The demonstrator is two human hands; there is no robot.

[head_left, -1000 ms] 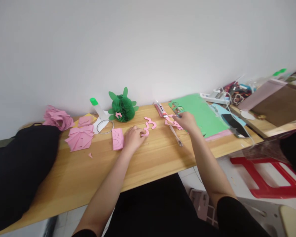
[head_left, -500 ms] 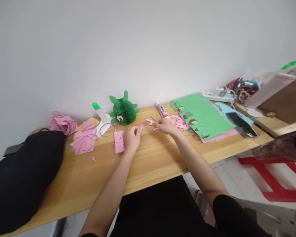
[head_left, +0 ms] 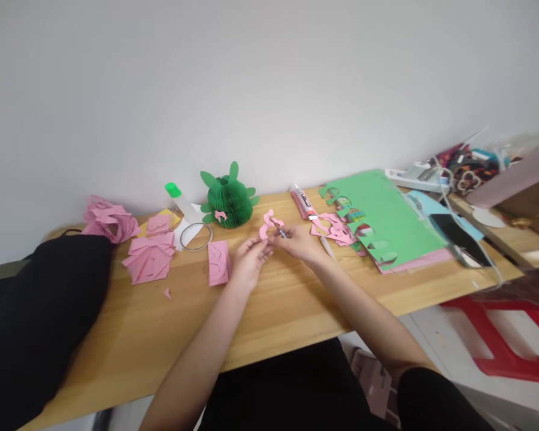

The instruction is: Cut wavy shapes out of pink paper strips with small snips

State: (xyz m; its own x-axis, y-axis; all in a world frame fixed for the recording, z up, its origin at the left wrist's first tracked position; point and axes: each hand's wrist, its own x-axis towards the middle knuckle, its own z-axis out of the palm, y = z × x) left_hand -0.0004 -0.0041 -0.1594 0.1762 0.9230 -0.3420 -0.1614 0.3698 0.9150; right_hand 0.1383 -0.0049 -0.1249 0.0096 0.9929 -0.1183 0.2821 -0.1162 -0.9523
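My left hand (head_left: 247,263) and my right hand (head_left: 299,243) meet above the middle of the wooden table (head_left: 269,311). Between their fingertips is a small curved pink paper cutout (head_left: 266,224). My right hand also pinches a thin metal tool (head_left: 279,230), likely tweezers, whose tip touches the cutout. A green honeycomb paper cactus (head_left: 228,196) with a pink piece stuck on it stands just behind the hands. A pink paper sheet with curved cut lines (head_left: 218,262) lies left of my left hand.
Pink paper scraps (head_left: 149,257) and a crumpled pink pile (head_left: 103,215) lie at the left beside a black bag (head_left: 36,311). A glue tube (head_left: 306,202), green card sheets (head_left: 381,218), a phone (head_left: 453,232) and a wire ring (head_left: 196,236) are around. Red stool (head_left: 507,335) at right.
My right hand came from the pink scraps by the green card to the middle, carrying the thin tool. Both hands have lifted a pink cutout off the table.
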